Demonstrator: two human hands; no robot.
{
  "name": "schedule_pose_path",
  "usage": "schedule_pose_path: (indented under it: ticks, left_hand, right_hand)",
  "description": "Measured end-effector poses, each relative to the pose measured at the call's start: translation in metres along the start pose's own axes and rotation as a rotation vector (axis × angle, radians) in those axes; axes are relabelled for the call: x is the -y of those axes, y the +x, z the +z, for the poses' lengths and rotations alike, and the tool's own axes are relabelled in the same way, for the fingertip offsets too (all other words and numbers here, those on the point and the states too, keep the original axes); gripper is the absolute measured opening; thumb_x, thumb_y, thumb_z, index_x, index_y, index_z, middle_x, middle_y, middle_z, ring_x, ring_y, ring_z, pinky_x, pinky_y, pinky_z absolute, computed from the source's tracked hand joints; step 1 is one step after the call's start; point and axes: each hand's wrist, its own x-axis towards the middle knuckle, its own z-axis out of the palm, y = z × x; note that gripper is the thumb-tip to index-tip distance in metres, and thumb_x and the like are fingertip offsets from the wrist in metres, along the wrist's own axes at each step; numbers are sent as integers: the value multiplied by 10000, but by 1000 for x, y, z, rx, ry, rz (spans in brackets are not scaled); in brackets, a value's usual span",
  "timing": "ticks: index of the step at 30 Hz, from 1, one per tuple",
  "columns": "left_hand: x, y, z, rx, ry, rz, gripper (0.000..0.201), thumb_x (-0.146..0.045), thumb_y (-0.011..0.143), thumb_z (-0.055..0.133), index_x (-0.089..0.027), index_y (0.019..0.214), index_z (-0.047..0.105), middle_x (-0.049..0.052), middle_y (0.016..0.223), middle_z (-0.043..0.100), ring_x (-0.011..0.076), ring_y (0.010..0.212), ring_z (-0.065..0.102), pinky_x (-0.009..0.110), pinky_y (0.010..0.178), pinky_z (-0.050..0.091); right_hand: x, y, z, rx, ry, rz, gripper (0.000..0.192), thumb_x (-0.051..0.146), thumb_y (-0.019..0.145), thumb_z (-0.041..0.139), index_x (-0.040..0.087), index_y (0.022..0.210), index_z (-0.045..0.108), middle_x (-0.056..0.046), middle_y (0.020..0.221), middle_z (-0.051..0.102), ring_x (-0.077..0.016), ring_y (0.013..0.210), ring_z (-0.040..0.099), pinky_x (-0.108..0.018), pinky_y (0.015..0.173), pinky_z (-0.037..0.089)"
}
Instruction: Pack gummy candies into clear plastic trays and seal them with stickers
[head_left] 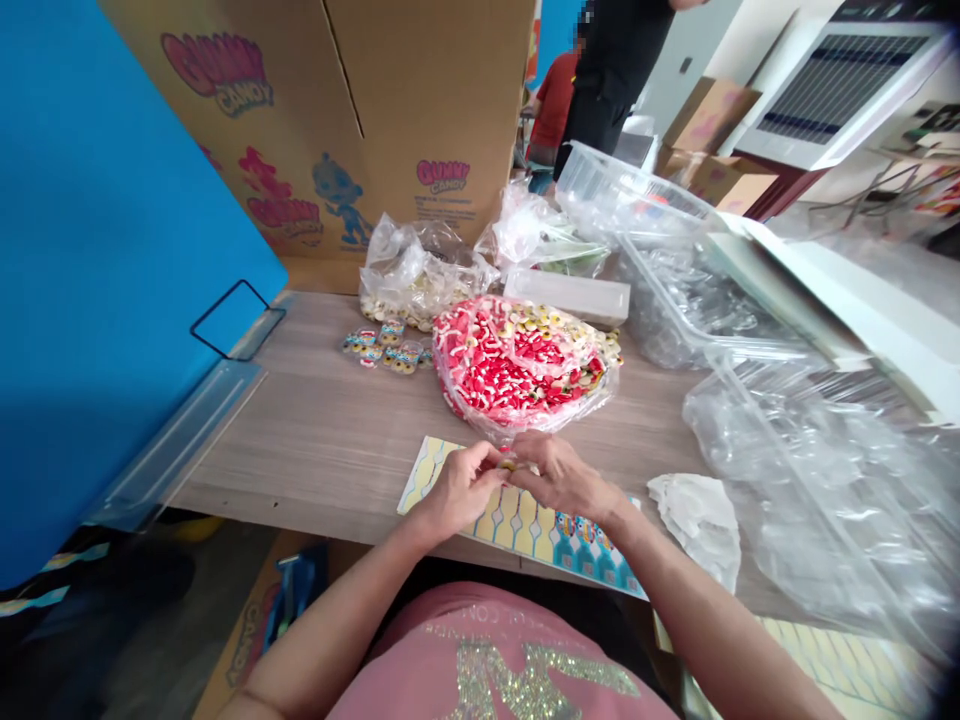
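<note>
My left hand and my right hand meet over a sticker sheet. Both are closed, fingertips pinched around a small yellowish piece, too small to name exactly. Beneath them lies the sticker sheet, its yellow backing bare along most of its length, with blue printed labels at the right end. Just beyond my fingers rests an open clear bag full of small red-and-white pieces and yellowish round ones. Several small packed pieces with printed labels lie to its left.
Behind stand another clear bag of pale pieces, a white box and a large cardboard carton. Clear plastic tubs and plastic packaging fill the right side, beside crumpled white paper. A person stands behind.
</note>
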Motion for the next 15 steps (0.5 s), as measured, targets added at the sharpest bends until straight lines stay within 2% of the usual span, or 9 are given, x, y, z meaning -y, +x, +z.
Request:
schedule_pose_path:
  ticks: [2,4,5,7,10,15]
  left_hand:
    - [4,5,-4,-120,-39,7,153,-291,770,733,-164,788,651,21,725,694,152,680,663,254,645,521]
    - [7,8,-7,-259,-157,20,207,-331,759,745,-162,784,627,3,683,671,127,601,626,236,594,497]
    - [7,8,-7,-319,-207,34,227,-343,754,750,-161,785,619,-7,660,656,111,569,600,224,576,478]
    - [6,7,-7,-404,-275,73,254,-353,741,763,-161,778,601,-27,615,622,84,524,545,206,555,441]
    - [1,4,-2,-450,-324,116,279,-369,737,770,-169,774,579,-31,622,617,79,527,526,210,564,434]
    - [-4,-1,4,-436,-289,182,229,-358,787,740,-175,816,607,-17,690,640,95,590,562,231,621,471]
  right_hand:
    - [8,5,-1,-122,-171,7,134,316,850,686,198,790,708,-14,762,654,-147,714,572,-280,659,411]
    - [21,4,-1,-376,-353,11,158,333,840,721,204,930,706,-61,910,683,-201,836,577,-340,743,405]
    - [29,0,0,-508,-424,-4,154,315,846,723,213,959,699,-67,931,686,-211,854,569,-359,766,395]
    - [41,-8,5,-634,-471,-67,71,238,871,696,227,941,689,-48,857,684,-196,798,555,-361,758,387]
    - [48,-16,20,-597,-422,-121,60,187,897,654,218,933,689,-33,773,678,-176,728,553,-340,707,405]
    - [37,-4,38,-615,-292,-34,132,196,937,595,189,958,726,-68,820,718,-186,756,602,-339,712,459]
